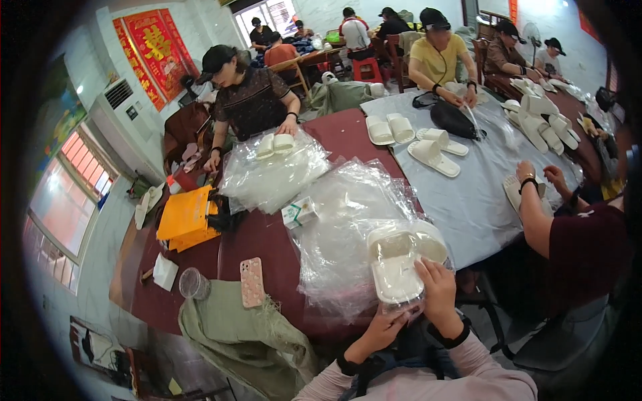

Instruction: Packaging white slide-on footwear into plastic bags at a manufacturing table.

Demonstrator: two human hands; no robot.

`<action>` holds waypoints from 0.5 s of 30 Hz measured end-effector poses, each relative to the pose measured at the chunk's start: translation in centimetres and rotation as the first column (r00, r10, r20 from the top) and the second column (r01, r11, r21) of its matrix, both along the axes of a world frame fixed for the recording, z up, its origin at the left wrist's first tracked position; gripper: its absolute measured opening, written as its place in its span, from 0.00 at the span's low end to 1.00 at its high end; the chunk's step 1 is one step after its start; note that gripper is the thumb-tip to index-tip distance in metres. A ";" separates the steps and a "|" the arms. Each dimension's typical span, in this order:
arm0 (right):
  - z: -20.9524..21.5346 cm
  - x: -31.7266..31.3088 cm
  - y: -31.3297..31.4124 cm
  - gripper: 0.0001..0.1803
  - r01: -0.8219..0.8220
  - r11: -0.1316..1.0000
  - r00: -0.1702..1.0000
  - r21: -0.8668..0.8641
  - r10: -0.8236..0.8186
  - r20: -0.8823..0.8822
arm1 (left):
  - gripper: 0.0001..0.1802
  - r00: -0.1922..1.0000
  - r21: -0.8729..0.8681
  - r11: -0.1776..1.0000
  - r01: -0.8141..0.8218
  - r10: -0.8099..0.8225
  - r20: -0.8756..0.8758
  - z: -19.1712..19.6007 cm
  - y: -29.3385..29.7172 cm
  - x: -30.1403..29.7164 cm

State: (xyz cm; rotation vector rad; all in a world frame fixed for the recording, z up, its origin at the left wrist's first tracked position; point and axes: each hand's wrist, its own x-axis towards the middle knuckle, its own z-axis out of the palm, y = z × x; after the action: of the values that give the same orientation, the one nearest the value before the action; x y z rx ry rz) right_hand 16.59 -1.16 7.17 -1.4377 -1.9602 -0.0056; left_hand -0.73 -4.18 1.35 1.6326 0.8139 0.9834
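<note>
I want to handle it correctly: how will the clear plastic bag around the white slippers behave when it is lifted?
The clear plastic bag looks thin and crinkled, so probably floppy and slippery. The white slippers inside look like light foam, held by the right hand and left hand.

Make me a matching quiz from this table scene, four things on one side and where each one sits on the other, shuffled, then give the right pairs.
Things:
1. white slippers
2. pink phone
3. orange bag
4. clear plastic cup

Places:
A. flat on the dark red table, beside the green cloth
B. between the phone and a white paper packet
C. inside a clear bag, under the right hand and left hand
D. at the table's left edge, beside a black bundle

Pairs: 1-C, 2-A, 3-D, 4-B
</note>
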 end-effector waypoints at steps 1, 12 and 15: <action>0.6 0.0 0.1 0.26 -0.021 0.996 0.999 0.083 0.025 -0.044 | 0.17 0.997 0.099 0.995 -0.008 0.015 -0.077 2.1 0.1 0.3; -0.5 4.4 0.7 0.24 0.031 0.967 0.805 0.255 0.127 -0.579 | 0.22 0.700 0.400 0.729 -0.555 0.670 -0.249 1.4 -3.0 -7.0; 1.8 3.1 -0.5 0.27 -0.080 0.979 0.608 0.185 0.195 -0.769 | 0.28 0.324 0.527 0.435 -0.730 0.899 -0.293 -0.4 -6.1 -11.9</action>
State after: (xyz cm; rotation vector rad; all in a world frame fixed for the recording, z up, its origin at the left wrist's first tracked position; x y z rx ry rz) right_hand 19.66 -1.68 8.92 -0.9341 -1.2738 0.4865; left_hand -12.63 -10.31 0.94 1.7609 2.1844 1.4038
